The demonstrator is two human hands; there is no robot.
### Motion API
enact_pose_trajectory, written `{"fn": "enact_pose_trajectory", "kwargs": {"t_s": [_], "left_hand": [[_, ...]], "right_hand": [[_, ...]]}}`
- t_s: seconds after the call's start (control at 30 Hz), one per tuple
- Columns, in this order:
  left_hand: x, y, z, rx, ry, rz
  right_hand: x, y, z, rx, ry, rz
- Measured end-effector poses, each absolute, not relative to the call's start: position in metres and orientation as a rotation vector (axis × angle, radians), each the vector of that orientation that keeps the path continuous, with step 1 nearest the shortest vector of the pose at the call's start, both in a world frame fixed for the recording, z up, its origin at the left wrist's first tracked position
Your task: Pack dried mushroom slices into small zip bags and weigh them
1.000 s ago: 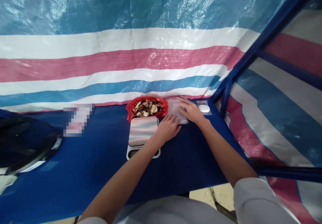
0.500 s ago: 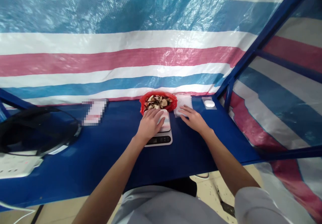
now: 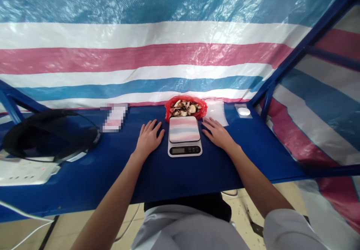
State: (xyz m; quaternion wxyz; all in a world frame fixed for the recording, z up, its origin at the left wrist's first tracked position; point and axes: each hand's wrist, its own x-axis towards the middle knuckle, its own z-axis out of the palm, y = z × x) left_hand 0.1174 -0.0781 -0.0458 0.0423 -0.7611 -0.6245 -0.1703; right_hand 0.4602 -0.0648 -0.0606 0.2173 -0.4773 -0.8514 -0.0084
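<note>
A white digital kitchen scale (image 3: 184, 130) lies on the blue tabletop (image 3: 180, 178) between my two hands, nothing on its shiny plate. Just behind it sits a red bag (image 3: 202, 109) with its mouth spread wide, full of dried sliced pieces (image 3: 184, 108) that look like mushrooms. My left hand (image 3: 149, 137) rests flat on the table to the left of the scale, fingers apart. To the scale's right, my right hand (image 3: 218, 133) lies flat with spread fingers, its tips by the near edge of some clear plastic bags (image 3: 218, 112).
A white round object in a clear packet (image 3: 243, 111) lies at the back right. At left are a blurred-out pale item (image 3: 115, 117), a black hoop-like object (image 3: 50, 133) and a white power strip (image 3: 28, 172). Striped sheeting (image 3: 140, 59) and blue frame bars (image 3: 270, 89) enclose the table.
My left hand has moved off the scale's plate to the table on the left. My right hand stays near the plastic bags. The view has shifted slightly.
</note>
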Motion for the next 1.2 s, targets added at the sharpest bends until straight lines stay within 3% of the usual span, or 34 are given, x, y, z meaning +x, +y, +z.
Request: {"fn": "enact_pose_trajectory", "kwargs": {"t_s": [0.4,1.2], "left_hand": [[0.122,-0.082,-0.043,-2.364,-1.941,-0.374],[0.121,-0.079,-0.047,-2.348,-1.948,-0.45]], "right_hand": [[0.463,-0.062,-0.069,-1.37,-2.4,0.052],[0.464,-0.062,-0.072,-1.366,-2.382,0.04]]}}
